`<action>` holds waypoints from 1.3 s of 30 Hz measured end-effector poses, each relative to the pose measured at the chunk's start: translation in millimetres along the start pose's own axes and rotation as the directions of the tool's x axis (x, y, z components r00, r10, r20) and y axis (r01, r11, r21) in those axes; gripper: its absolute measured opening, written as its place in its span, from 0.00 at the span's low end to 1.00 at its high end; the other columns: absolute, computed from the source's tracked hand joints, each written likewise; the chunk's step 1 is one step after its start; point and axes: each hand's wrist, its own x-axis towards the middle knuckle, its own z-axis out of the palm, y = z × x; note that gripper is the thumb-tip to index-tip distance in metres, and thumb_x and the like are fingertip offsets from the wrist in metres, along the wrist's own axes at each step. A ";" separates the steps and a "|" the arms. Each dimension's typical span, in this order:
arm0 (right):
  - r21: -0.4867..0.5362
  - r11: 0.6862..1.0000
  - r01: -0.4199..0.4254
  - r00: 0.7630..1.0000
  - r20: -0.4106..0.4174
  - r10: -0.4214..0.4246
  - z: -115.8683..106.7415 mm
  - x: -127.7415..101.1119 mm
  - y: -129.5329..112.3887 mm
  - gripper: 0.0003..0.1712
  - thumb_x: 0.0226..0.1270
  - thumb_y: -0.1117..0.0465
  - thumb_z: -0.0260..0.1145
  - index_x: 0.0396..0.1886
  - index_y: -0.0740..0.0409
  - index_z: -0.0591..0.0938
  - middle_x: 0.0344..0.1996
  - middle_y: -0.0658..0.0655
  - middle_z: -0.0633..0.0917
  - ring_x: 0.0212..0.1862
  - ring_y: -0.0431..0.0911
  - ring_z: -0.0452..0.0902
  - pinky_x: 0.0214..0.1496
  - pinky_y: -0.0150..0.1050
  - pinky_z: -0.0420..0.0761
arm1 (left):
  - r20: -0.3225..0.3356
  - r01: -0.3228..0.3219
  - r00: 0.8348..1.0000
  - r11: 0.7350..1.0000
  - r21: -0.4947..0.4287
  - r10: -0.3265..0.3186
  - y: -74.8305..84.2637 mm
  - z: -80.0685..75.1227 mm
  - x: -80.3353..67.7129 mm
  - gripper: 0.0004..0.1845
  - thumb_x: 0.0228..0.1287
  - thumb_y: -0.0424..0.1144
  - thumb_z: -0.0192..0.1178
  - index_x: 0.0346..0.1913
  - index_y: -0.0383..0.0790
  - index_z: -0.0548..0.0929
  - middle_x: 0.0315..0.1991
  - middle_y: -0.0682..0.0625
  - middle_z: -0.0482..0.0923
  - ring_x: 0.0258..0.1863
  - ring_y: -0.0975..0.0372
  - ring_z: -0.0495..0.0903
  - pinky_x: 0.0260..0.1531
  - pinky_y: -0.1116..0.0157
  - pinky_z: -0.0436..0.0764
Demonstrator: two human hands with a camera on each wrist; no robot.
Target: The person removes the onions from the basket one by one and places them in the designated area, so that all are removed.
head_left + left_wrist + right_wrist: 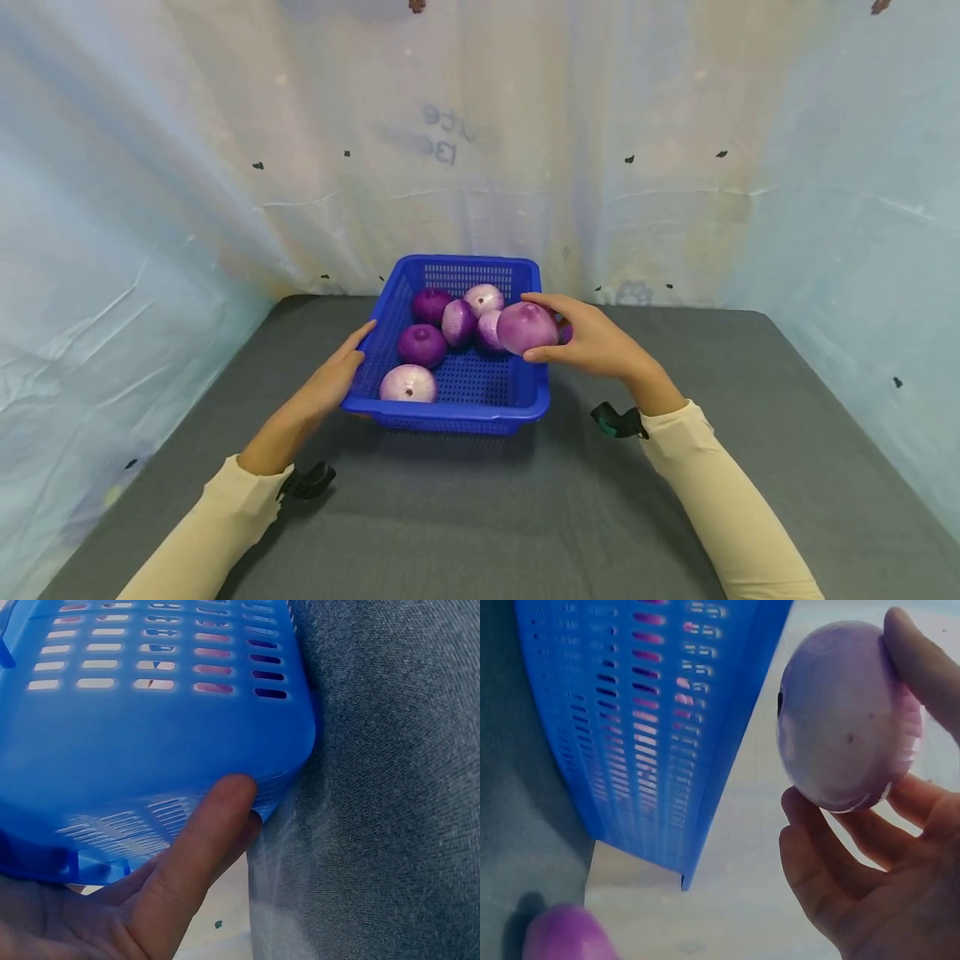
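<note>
My right hand (pixel 600 343) grips an onion (pixel 527 327) over the blue basket (pixel 465 398), flat left hand (pixel 333 379) steadying its wall; lowering gently seems next.

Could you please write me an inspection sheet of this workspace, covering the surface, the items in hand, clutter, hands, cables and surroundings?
Surface: grey cloth-covered table.
Job's things: blue basket of slotted plastic holds five purple onions; a sixth, the held onion, is above the basket's right rim.
Clutter: one more purple onion lies on the table beside the basket, seen from the right wrist.
Hands: left hand rests against the basket's left wall with straight fingers; right hand grips the held onion.
Cables: nothing seen; a dark strap at each wrist.
Surroundings: pale wrinkled sheeting behind and on both sides.
</note>
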 end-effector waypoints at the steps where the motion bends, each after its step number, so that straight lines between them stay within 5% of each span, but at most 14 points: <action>1: 0.003 1.000 -0.001 1.000 -0.007 0.001 -1.5 -0.8 1.3 0.47 0.57 0.43 0.75 0.75 0.43 0.66 0.65 0.52 0.75 0.58 0.50 0.77 0.55 0.47 0.82 | 0.000 0.002 1.000 1.000 -0.001 -0.002 0.5 -0.1 0.0 0.30 0.80 0.44 0.28 0.80 0.65 0.41 0.81 0.41 0.39 0.76 0.38 0.52 0.71 0.35 0.51; 10: 0.018 1.000 0.014 0.999 -0.039 -0.013 -10.7 -2.8 8.8 0.47 0.58 0.47 0.75 0.75 0.49 0.66 0.65 0.56 0.75 0.55 0.51 0.77 0.55 0.50 0.81 | 0.000 0.012 1.000 1.000 0.008 -0.012 -0.1 -2.5 -1.1 0.30 0.80 0.43 0.27 0.80 0.65 0.40 0.81 0.41 0.40 0.74 0.38 0.55 0.70 0.35 0.54; 19: 0.013 0.999 -0.043 0.997 -0.069 0.044 -22.0 -2.7 19.6 0.48 0.57 0.46 0.76 0.76 0.46 0.65 0.66 0.55 0.74 0.59 0.53 0.75 0.57 0.53 0.80 | 0.011 0.015 1.000 1.000 -0.017 -0.014 1.7 -2.8 -2.2 0.30 0.80 0.44 0.26 0.80 0.67 0.40 0.81 0.38 0.40 0.67 0.34 0.65 0.45 0.45 0.83; 29: -0.004 0.994 -0.113 0.990 -0.091 0.112 -30.3 -5.6 33.6 0.48 0.58 0.45 0.75 0.76 0.45 0.65 0.66 0.57 0.74 0.60 0.55 0.75 0.56 0.56 0.80 | 0.008 0.022 1.000 1.000 -0.008 -0.022 0.2 2.2 1.3 0.31 0.79 0.42 0.27 0.80 0.65 0.40 0.81 0.40 0.40 0.72 0.35 0.58 0.65 0.33 0.64; 39: -0.043 0.982 -0.182 0.978 -0.107 0.177 -42.8 -9.0 57.2 0.50 0.59 0.43 0.74 0.77 0.51 0.62 0.68 0.62 0.71 0.62 0.58 0.71 0.57 0.57 0.78 | 0.004 0.035 0.999 0.999 0.008 -0.035 -0.4 0.5 0.7 0.30 0.79 0.43 0.26 0.80 0.67 0.39 0.82 0.42 0.38 0.75 0.35 0.52 0.67 0.31 0.56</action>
